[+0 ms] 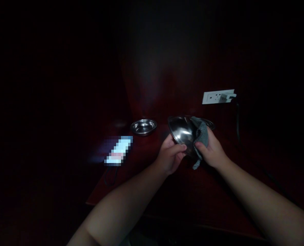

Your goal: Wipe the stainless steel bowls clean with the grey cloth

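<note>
A shiny metal bowl (182,129) is tilted on its side above the table, its outer wall facing me. My left hand (171,153) grips its lower left edge, thumb pressed on the outside. In my right hand (212,147) is a grey-green cloth (201,133), bunched and laid against the right side of the bowl, with one end hanging down. Some of the right fingers are hidden behind the cloth. Behind the right hand, the rim of another metal dish (210,123) shows in part.
A small metal bowl (143,127) rests upright at the back left. Nearer lies a lit phone (119,151), its screen blurred. A white socket panel (209,97) on the back wall holds a plug with a dark cable (238,123) hanging down. The dark red table (141,205) is dimly lit.
</note>
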Motion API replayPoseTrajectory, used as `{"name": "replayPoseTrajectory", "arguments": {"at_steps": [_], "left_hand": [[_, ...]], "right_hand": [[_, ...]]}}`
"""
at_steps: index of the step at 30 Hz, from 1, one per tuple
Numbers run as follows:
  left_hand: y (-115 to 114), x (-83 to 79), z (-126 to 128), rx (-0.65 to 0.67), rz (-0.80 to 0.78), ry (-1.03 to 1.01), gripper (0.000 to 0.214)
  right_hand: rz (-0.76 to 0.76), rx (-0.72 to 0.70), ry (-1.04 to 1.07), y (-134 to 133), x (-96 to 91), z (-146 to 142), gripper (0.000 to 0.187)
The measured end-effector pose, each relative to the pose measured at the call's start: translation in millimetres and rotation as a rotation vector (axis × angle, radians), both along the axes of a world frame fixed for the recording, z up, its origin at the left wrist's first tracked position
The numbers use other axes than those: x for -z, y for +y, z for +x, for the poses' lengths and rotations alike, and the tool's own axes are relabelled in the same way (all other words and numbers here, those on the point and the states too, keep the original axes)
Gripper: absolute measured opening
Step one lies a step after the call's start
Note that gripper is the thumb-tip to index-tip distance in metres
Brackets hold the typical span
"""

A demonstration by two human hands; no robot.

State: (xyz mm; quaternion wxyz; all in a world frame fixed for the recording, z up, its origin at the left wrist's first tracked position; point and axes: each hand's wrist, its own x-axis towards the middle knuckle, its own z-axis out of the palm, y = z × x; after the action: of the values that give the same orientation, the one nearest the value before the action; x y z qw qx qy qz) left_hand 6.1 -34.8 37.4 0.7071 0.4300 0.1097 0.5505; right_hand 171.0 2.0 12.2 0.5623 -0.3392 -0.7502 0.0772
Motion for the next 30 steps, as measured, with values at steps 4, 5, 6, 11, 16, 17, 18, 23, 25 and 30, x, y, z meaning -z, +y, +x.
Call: {"name": "replayPoseTrajectory", "arguments": {"at_steps": [4, 5, 6, 11, 16, 17, 18, 23, 25, 30], "left_hand": [[1.7, 1.3, -0.9, 0.001, -0.031, -0.012, 0.044], [1.9, 1.5, -1.2, 0.001, -0.038, -0.007, 0.045], [2.0, 1.6, -1.5, 0.001, -0.045, 0.002, 0.046], [2.9, 2.5, -4.2, 0.019, -0.057, 0.062, 0.048], [3.7, 4.2, -6.0, 0.014, -0.073, 0.070, 0.048], [3.8, 4.5, -6.5, 0.017, -0.074, 0.062, 0.048], [4.0, 4.7, -7.0, 0.020, -0.078, 0.051, 0.048], [6.4, 5.2, -10.4, 0.051, -0.100, 0.025, 0.047], [7.7, 4.5, -11.0, 0.058, -0.095, 0.009, 0.044], [8.5, 1.4, -8.8, -0.010, -0.096, 0.032, 0.032]], "right_hand": [[-0.077, 0.006, 0.157, 1.9, 2.2, -1.3, 0.063], [-0.108, 0.012, 0.211, 2.2, 2.5, -1.9, 0.059], [-0.142, 0.018, 0.269, 2.5, 2.7, -2.6, 0.055], [-0.373, -0.010, 0.571, 4.5, 3.6, -6.2, 0.041], [-0.544, -0.078, 0.803, 5.6, 1.6, -9.2, 0.038], [-0.572, -0.098, 0.841, 5.3, 0.3, -9.9, 0.037], [-0.601, -0.122, 0.874, 4.9, -1.2, -10.5, 0.037], [-0.764, -0.191, 0.993, 4.3, -7.7, -10.4, 0.033], [-0.791, -0.192, 0.997, 5.5, -8.3, -9.3, 0.033], [-0.765, -0.154, 1.001, 9.2, -5.7, -9.8, 0.033]]}}
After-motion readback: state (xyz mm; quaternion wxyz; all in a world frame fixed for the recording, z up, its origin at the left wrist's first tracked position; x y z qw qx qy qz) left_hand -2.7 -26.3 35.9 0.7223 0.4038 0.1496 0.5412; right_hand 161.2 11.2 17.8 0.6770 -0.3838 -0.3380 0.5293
